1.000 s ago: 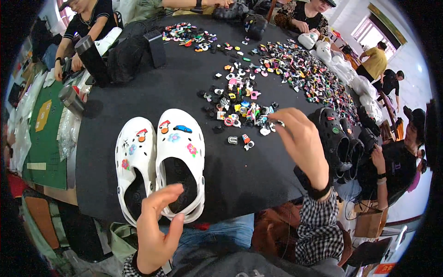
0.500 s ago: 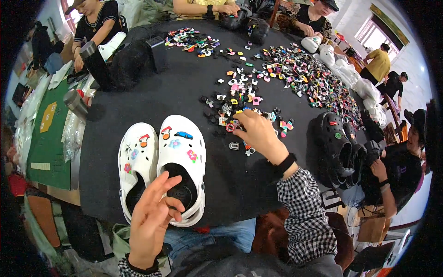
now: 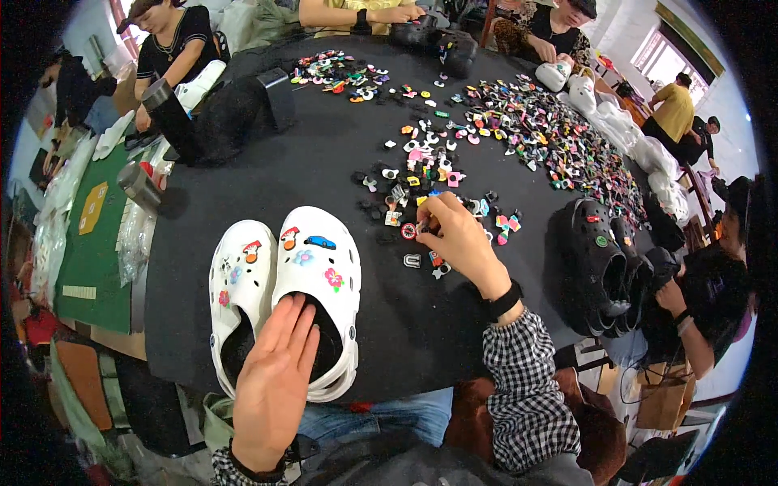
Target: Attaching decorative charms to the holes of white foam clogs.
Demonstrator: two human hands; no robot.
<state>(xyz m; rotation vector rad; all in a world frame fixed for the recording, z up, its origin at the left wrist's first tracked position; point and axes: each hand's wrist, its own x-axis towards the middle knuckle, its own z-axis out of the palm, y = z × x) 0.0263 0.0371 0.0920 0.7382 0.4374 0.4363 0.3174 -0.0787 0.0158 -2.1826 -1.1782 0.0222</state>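
Two white clogs lie side by side before me, toes pointing away: the left clog (image 3: 233, 279) and the right clog (image 3: 340, 279). Shoe charms decorate both, among them a blue car (image 3: 321, 242) and a pink flower (image 3: 334, 279) on the right one. With fingers stretched out together, my left hand (image 3: 275, 373) is over the foot opening of the right clog, reaching into it. My right hand (image 3: 460, 243) pinches a small greyish shoe charm (image 3: 422, 228) between thumb and forefinger; its design is too small to read. A round red charm (image 3: 408, 232) lies beside those fingertips.
Loose charms (image 3: 551, 138) are heaped over the far right of the black tabletop (image 3: 267, 182). Black clogs (image 3: 596, 259) stand at the right. Dark tumblers (image 3: 166, 113) and a metal-topped cup (image 3: 138, 185) are at the left. Several people work around the table.
My left hand has straightened its curled fingers and lowered them into the right clog's opening. My right hand stays at the nearby charms, its thumb and forefinger now pinching one.
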